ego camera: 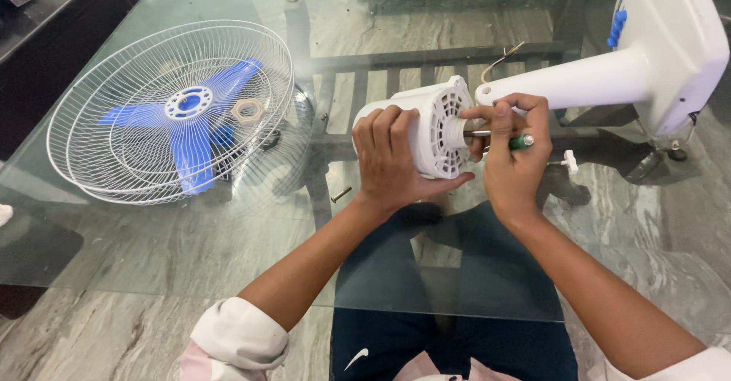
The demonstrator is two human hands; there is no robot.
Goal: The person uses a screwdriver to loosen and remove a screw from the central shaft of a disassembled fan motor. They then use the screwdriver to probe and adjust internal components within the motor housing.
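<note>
On the glass table (152,244), well to the left of the fan motor housing (426,126), lie two white wire fan guards (171,111), one nested in the other like a shallow basket. In them rest a blue three-blade fan propeller (190,114) and, just right of its hub, a pale ring-shaped plastic nut (247,110). Between the guards and the motor housing, a small dark screw (340,194) lies on the glass.

The left hand (392,156) is wrapped over the motor housing, fingers closed around its near side. The housing is white and round, with a slotted vented face turned to the right and a short shaft stub at its middle. The right hand (512,153), just right of that face, grips a green-handled screwdriver (502,139) at the shaft. Further right, the white fan neck and stand (655,54) bear blue buttons.
</note>
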